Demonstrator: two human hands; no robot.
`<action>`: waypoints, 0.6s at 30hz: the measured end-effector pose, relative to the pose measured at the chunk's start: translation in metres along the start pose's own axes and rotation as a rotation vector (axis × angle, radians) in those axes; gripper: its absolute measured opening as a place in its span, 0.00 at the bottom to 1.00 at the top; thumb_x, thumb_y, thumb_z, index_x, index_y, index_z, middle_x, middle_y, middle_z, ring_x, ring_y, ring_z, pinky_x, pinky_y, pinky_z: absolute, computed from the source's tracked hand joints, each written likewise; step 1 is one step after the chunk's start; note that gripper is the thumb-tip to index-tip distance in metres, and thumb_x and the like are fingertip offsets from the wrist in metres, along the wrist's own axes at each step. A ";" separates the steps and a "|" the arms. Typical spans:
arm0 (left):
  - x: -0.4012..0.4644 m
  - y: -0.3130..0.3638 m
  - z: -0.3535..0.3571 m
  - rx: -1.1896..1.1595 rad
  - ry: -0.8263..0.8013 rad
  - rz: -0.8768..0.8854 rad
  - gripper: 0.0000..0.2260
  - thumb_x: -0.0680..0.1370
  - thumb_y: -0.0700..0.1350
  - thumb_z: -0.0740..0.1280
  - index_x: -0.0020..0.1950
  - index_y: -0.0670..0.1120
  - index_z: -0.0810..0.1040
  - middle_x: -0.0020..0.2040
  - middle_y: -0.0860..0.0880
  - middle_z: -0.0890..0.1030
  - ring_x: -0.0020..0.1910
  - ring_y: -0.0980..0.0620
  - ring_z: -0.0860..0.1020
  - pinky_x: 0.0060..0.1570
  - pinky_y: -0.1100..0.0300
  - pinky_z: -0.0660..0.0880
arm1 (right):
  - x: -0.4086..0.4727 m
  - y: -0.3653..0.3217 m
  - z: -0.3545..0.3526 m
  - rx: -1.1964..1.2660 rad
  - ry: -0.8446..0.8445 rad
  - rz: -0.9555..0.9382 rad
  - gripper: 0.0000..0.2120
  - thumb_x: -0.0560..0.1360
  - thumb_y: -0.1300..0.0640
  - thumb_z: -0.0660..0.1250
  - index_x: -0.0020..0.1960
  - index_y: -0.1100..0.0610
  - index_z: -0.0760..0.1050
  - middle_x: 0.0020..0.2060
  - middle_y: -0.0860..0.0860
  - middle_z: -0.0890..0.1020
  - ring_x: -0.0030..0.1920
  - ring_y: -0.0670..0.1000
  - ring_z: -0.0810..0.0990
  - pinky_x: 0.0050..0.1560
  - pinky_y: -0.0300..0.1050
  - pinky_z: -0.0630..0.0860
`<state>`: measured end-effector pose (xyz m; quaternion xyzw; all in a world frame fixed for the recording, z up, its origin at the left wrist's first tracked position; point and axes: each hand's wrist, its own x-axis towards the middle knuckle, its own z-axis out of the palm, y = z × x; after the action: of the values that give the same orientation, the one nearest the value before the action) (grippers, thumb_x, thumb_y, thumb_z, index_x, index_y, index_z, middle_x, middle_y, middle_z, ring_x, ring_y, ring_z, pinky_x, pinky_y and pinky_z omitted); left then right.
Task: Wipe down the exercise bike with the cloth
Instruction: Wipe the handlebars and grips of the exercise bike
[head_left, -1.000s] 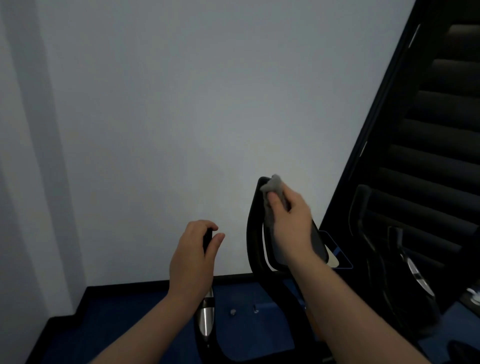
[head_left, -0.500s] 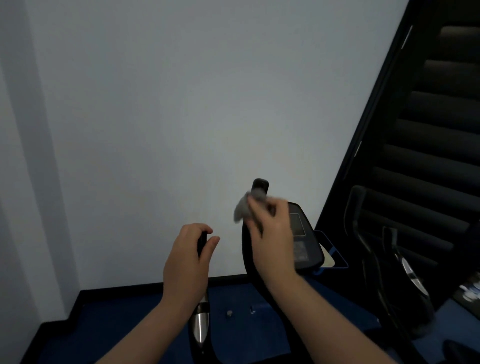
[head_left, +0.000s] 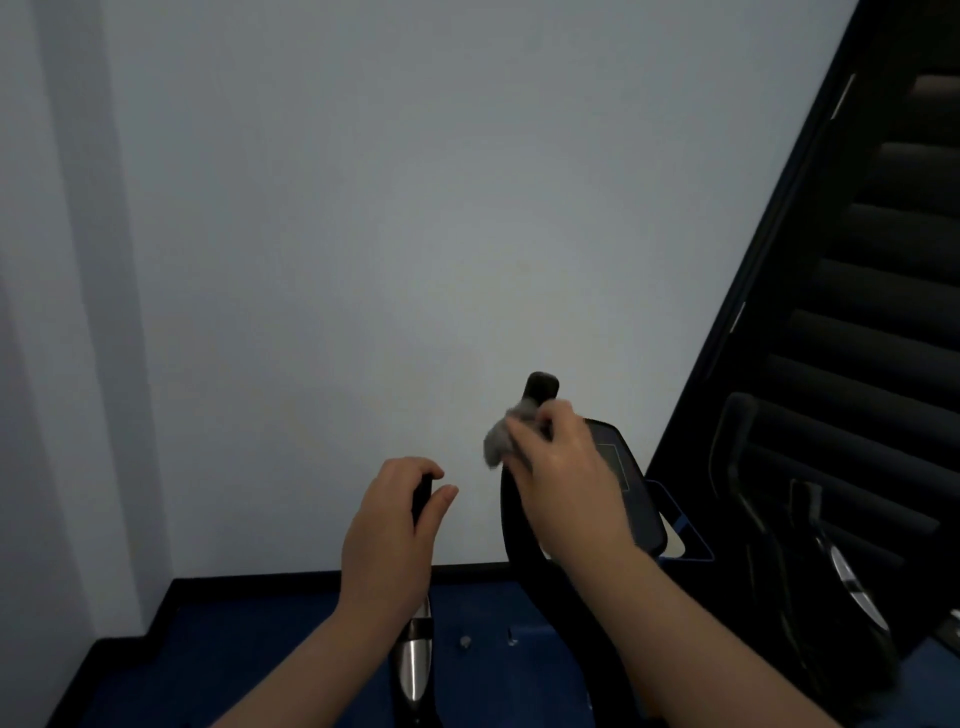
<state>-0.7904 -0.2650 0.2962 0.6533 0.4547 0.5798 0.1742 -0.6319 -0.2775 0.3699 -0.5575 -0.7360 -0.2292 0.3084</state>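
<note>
1. State: right hand (head_left: 563, 467) pinches the grey cloth (head_left: 506, 434), bunched up, against the upper part of the bike's right handlebar (head_left: 540, 387). Left hand (head_left: 387, 525) is wrapped round the left handlebar grip (head_left: 422, 496), thumb loose. The exercise bike sits right in front of the person, console (head_left: 623, 478) just beside the right hand, chrome post (head_left: 415, 660) below the left wrist.
2. Risk: the cloth is wadded and blurred, with little flat area on the bar. Likely result is a skim rather than a real wipe, with streaks and missed patches on the far side of the grip.
3. Risk: the grip on the cloth looks like fingertips only. A fast stroke round the bar end could pull it free and drop it to the blue floor (head_left: 291, 639), where it picks up dirt.
4. Risk: the right hand is close to the console. A sideways stroke could hit the buttons or drag grit across the screen.
5. Risk: the left hand covers its grip, so that section gets skipped unless the hands swap.
6. Risk: the camera shows only the top of the bike. The seat, pedals and frame are out of view or in dark shadow, so whether they have been wiped cannot be told. Easy to call it done early.
7. Risk: a second dark machine (head_left: 810, 545) stands close on the right; an elbow could clip it on a wide swing.
</note>
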 end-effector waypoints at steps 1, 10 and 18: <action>0.000 0.000 0.000 0.002 -0.002 0.004 0.05 0.79 0.51 0.65 0.52 0.53 0.74 0.48 0.60 0.74 0.46 0.58 0.76 0.42 0.58 0.75 | -0.010 0.000 0.004 0.008 -0.056 -0.017 0.09 0.77 0.57 0.67 0.56 0.55 0.79 0.52 0.54 0.72 0.49 0.53 0.73 0.31 0.41 0.68; -0.001 0.000 0.000 -0.008 -0.007 -0.007 0.05 0.78 0.50 0.65 0.53 0.53 0.74 0.49 0.60 0.74 0.47 0.60 0.75 0.43 0.60 0.75 | 0.029 0.008 -0.022 0.087 0.133 0.068 0.18 0.72 0.56 0.74 0.61 0.54 0.79 0.54 0.56 0.75 0.52 0.55 0.77 0.33 0.46 0.75; 0.000 0.000 0.001 0.009 -0.008 0.008 0.05 0.78 0.50 0.65 0.52 0.53 0.74 0.48 0.60 0.73 0.45 0.59 0.75 0.41 0.60 0.74 | -0.020 0.012 0.005 0.185 0.102 0.064 0.13 0.72 0.53 0.74 0.56 0.53 0.82 0.48 0.50 0.75 0.41 0.49 0.77 0.33 0.39 0.71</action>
<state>-0.7901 -0.2646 0.2956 0.6580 0.4542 0.5759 0.1707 -0.6179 -0.2848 0.3522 -0.5375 -0.7190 -0.1786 0.4028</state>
